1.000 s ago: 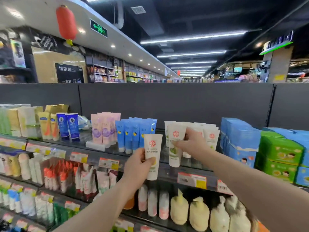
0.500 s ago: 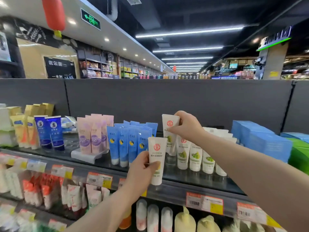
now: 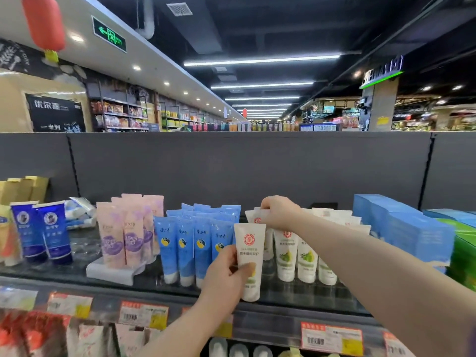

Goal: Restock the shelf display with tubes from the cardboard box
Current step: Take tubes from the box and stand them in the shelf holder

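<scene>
My left hand [image 3: 226,273] grips a white tube [image 3: 251,256] with a red round logo, held cap-down just in front of the top shelf [image 3: 296,296]. My right hand [image 3: 279,211] reaches deeper over the shelf and pinches the flat top end of a second white tube [image 3: 253,217] at the back left of the row. A group of matching white tubes [image 3: 306,258] with green prints stands cap-down to the right of it. The cardboard box is out of view.
Blue tubes [image 3: 188,248] stand just left of the white ones, then pink tubes [image 3: 128,235] on a white riser and dark blue tubes [image 3: 42,230]. Blue boxes [image 3: 401,228] and green boxes [image 3: 463,256] fill the right. Price tags [image 3: 332,337] line the shelf edge.
My right hand has carried its white tube up and back, then lowered it toward the rear of the white row. My left hand kept its tube near the shelf front. The camera moved closer.
</scene>
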Motion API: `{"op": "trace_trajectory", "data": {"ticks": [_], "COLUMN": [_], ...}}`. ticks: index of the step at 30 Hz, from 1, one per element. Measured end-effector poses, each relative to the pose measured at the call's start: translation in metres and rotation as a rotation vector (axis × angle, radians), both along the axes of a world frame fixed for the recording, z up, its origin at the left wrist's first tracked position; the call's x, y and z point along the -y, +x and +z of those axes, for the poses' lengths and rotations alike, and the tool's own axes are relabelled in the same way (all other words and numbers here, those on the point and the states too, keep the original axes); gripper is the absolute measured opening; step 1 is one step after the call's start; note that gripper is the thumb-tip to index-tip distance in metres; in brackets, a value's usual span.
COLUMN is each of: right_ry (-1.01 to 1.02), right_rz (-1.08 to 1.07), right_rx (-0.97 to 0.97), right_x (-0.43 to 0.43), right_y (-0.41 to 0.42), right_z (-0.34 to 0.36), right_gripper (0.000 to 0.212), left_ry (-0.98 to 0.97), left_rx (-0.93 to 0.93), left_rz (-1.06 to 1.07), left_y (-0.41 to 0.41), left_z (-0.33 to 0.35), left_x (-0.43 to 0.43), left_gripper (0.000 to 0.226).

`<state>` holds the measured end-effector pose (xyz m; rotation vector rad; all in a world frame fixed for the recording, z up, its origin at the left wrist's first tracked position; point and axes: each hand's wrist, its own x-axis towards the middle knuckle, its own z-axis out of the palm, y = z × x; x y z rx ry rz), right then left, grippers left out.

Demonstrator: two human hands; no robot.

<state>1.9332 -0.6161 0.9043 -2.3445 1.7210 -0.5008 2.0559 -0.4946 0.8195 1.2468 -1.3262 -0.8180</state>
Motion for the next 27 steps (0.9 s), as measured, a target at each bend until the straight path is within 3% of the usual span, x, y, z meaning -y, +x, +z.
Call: {"op": "trace_trajectory", "data": {"ticks": [4,8,14,21,27], "right_ry": [0.011,-0.101,-0.049,-0.001,-0.010], "right_rz": [0.010,0.035,0.039,0.050,0.034], "right_rx": [-0.119,-0.270,-0.230,-0.426,-0.473], "right_x": [0.004,0.006,0.013,0.015,0.025], "right_y": [0.004,0.008,0.004,0.010,0.015], "right_z": [0.000,0.003,0.012,0.020,0.018], "right_gripper": [0.015,0.017,0.025,0.036,0.037], "left_ry": [0.012,0.030,0.046,0.045,0.044], "left_rx": [-0.011,-0.054,-0.053,0.010,0.017], "left_rz": [-0.012,-0.012,0.000,0.022,0.025], "left_y": [0.001,0.003,0.004,0.001,-0.003], "left_z": [-0.001,-0.001,-0.001,0.000,0.002], "left_x": [0.002,0.001,0.001,0.001,0.002], "left_gripper": [0.027,0.026,0.028,0.028,0.027]}}
